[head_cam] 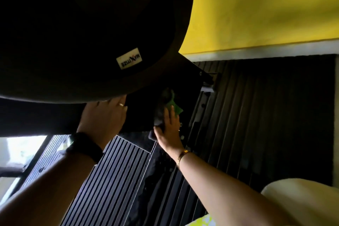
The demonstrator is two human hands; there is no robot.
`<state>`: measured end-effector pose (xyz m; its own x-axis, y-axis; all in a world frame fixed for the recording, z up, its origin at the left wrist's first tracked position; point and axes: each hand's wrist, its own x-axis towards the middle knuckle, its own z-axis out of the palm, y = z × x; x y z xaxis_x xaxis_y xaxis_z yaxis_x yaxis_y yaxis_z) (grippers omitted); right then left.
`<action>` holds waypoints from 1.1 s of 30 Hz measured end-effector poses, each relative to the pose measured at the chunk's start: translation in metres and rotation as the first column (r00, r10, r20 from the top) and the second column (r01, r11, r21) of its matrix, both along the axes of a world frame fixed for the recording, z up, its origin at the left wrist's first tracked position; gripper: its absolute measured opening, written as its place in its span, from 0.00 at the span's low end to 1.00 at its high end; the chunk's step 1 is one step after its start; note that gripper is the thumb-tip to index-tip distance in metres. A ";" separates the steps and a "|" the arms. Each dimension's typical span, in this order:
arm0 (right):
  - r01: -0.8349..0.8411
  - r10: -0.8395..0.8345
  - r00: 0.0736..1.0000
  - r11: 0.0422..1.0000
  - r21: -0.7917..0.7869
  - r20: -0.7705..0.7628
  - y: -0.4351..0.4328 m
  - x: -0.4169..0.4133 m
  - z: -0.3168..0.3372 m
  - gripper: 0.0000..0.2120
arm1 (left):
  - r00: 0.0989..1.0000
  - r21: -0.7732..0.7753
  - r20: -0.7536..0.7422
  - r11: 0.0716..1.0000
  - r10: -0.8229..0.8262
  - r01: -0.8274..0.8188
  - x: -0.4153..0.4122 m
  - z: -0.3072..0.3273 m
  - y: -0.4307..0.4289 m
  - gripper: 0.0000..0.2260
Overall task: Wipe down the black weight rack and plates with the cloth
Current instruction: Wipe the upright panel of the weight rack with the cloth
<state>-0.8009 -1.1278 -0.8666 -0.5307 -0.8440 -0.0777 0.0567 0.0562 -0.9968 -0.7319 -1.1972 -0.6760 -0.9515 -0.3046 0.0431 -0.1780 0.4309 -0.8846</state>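
A large black weight plate point(77, 38) with a white label fills the upper left of the head view. Below it, a dark flat part of the black rack point(185, 82) slants toward the wall. My right hand point(167, 130) presses a dark cloth point(161, 108) with a green patch flat against that rack surface, fingers straight, thumb along the cloth's lower edge. My left hand point(104, 115), wearing a ring and a black wristband, rests with fingers straight against the rack just under the plate's rim. Much of the rack is lost in shadow.
A yellow wall point(266, 9) with a pale skirting strip stands behind. Black ribbed floor matting point(256, 115) covers the ground below. A bright window or opening point(22, 152) shows at the lower left, and a pale cloth-covered shape point(302, 194) sits at the lower right.
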 end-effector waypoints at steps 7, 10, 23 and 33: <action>0.162 -0.161 0.976 0.987 0.006 0.146 -0.025 -0.048 0.050 0.31 | 0.999 -0.074 0.021 0.996 0.045 -0.044 -0.001 -0.008 0.000 0.22; 0.111 -0.126 0.988 0.983 -0.148 -0.095 -0.045 -0.051 0.067 0.34 | 0.995 -0.065 0.046 0.995 0.084 -0.081 -0.003 -0.007 0.002 0.21; 0.264 -0.271 0.712 0.958 0.112 0.648 -0.042 -0.065 0.014 0.32 | 0.897 -0.150 0.426 0.987 0.113 -0.053 -0.013 -0.010 0.002 0.30; 0.318 -0.253 0.937 0.904 -0.286 0.242 -0.074 -0.092 0.043 0.28 | 0.870 -0.077 0.481 0.994 0.111 -0.084 -0.017 -0.020 -0.004 0.30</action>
